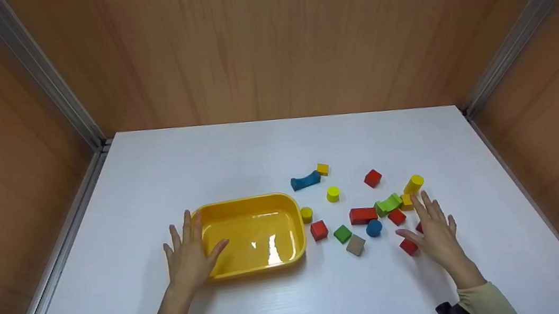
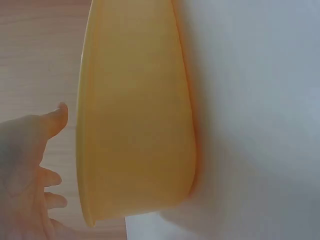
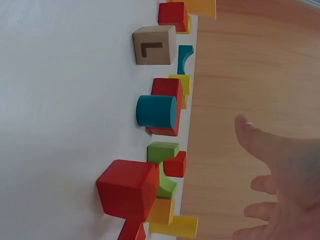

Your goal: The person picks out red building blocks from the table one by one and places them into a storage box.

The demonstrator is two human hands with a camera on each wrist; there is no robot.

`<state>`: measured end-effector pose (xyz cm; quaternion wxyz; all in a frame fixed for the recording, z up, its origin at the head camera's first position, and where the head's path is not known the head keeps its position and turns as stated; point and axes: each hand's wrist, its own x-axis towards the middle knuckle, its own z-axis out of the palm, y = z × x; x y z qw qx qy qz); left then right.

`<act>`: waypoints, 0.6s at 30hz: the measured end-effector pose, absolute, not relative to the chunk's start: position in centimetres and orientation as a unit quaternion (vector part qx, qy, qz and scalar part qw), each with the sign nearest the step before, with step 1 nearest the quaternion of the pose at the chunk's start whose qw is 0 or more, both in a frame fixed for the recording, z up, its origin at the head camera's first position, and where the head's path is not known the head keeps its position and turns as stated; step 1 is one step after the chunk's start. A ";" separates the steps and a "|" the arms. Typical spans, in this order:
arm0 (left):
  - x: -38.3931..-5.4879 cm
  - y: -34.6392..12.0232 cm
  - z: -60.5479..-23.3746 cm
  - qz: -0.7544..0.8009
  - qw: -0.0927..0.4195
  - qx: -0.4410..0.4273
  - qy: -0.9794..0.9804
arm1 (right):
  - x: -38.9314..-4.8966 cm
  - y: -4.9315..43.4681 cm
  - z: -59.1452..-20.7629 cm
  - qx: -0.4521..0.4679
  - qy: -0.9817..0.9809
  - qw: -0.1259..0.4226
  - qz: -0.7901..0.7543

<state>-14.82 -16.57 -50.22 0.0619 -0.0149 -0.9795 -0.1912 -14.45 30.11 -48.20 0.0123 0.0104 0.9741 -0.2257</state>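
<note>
A yellow plastic tray (image 1: 256,273) sits left of centre on the white table. Over its left rim my left hand (image 1: 186,256) is spread with straight fingers, holding nothing; the left wrist view shows the hand apart from the tray's side wall (image 2: 135,115). My right hand (image 1: 435,234), fingers also spread, hovers above the right end of the scattered toy blocks. Nearest to it are a red cube (image 1: 408,247), another red block (image 1: 396,216) and a yellow cylinder (image 1: 414,183). A further red piece is partly hidden behind its thumb. In the right wrist view the right hand (image 3: 285,185) touches no block.
Between tray and right hand lie a blue cylinder (image 1: 374,228), a wooden cube (image 1: 355,245), a green cube (image 1: 343,233), a red oblong block (image 1: 363,215) and a green arched block (image 1: 388,204). Farther back is a blue arched block (image 1: 306,181). Wooden panels (image 1: 265,41) enclose the table.
</note>
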 end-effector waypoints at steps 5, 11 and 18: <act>-15.0 -17.1 -50.7 -0.194 0.065 0.009 -0.979 | -14.1 31.6 -48.4 0.025 0.972 0.026 -0.233; -15.0 -17.7 -51.2 -0.206 0.060 0.040 -0.976 | -13.9 32.9 -49.2 0.042 0.971 0.024 -0.233; -15.0 -18.0 -51.6 -0.235 0.051 0.071 -0.968 | -14.0 34.0 -50.6 0.061 0.970 0.042 -0.233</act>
